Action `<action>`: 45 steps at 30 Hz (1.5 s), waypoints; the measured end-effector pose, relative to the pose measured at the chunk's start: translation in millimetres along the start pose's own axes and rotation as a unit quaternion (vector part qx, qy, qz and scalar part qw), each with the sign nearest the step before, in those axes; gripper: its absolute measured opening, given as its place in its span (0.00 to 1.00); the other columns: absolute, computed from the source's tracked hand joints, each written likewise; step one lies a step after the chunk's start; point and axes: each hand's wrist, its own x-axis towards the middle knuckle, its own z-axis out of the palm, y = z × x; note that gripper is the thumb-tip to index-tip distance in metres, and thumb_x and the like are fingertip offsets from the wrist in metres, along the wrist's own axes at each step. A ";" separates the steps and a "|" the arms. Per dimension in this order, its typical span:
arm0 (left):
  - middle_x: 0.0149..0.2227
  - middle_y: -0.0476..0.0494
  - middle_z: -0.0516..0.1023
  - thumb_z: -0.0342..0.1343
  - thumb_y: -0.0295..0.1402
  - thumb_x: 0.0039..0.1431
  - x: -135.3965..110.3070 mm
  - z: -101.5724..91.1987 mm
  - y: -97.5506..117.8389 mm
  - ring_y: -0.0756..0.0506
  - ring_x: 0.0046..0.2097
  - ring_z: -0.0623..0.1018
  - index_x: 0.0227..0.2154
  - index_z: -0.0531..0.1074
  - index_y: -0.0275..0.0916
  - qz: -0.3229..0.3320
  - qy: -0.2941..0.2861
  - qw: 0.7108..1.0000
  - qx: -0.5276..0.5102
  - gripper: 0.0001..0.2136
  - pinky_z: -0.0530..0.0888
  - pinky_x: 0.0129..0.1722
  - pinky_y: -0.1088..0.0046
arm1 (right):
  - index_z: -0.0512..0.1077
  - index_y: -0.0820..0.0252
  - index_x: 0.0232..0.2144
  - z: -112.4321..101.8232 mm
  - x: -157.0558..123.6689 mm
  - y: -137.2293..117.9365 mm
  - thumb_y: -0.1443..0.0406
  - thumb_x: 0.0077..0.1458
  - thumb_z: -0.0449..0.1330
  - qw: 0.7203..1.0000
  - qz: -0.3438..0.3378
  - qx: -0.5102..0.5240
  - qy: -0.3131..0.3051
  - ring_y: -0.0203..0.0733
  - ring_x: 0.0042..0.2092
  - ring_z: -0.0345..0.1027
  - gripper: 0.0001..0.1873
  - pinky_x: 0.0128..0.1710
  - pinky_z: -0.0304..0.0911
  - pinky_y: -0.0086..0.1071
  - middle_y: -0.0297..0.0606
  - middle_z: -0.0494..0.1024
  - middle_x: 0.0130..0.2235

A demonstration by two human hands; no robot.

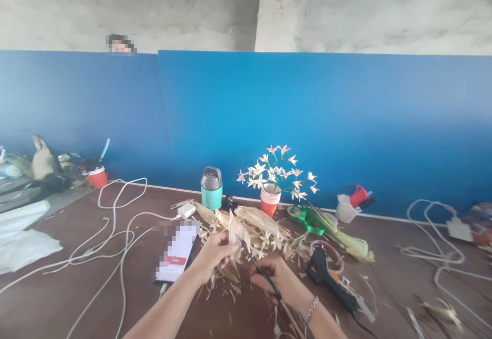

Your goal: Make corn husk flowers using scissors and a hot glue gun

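Note:
My left hand (216, 253) pinches a pale piece of dried corn husk (238, 230) between thumb and fingers, holding it upright over the table. In my right hand (283, 280) is a pair of scissors (270, 281) with black handles, its blades pointing up and left toward the husk's lower edge. Whether the blades touch the husk I cannot tell. Behind both hands lie larger dried husks (261, 219) and small cut husk flowers (266, 238). Husk scraps are scattered below and around them. A paper cup (268, 206) with pale husk flowers (271, 172) on green stems stands at the back.
A phone (179, 252) and white cables (123, 246) lie left. A turquoise flask (211, 195) stands behind. To the right are a black glue gun (332, 280), green ribbon (311, 221) and a stalk bundle (344, 236). A blue partition (307, 108) closes off the back; a person's head shows above.

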 end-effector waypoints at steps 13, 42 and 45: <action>0.13 0.56 0.65 0.61 0.35 0.42 2.9 -1.2 -0.4 0.54 0.17 0.62 0.21 0.70 0.36 0.045 0.054 0.997 0.016 0.08 0.58 0.17 0.79 | 0.72 0.63 0.30 -0.9 2.9 10.4 0.54 0.42 0.65 1.000 0.015 0.020 -0.013 0.28 0.16 0.56 0.18 0.13 0.53 0.21 0.25 0.65 0.15; 0.16 0.54 0.68 0.65 0.33 0.38 1.6 1.6 1.0 0.54 0.19 0.65 0.19 0.68 0.35 0.026 0.026 0.997 -0.075 0.10 0.59 0.19 0.79 | 0.72 0.63 0.30 1.2 -1.2 -1.2 0.59 0.42 0.64 0.999 0.043 -0.002 0.009 0.27 0.15 0.55 0.14 0.13 0.51 0.21 0.23 0.64 0.14; 0.16 0.53 0.68 0.65 0.33 0.38 0.8 2.1 1.7 0.55 0.19 0.65 0.20 0.68 0.35 0.017 0.019 0.996 -0.084 0.11 0.58 0.20 0.80 | 0.72 0.63 0.30 0.7 -0.7 0.2 0.60 0.43 0.64 0.999 0.036 -0.009 0.008 0.27 0.15 0.55 0.13 0.13 0.50 0.21 0.23 0.63 0.14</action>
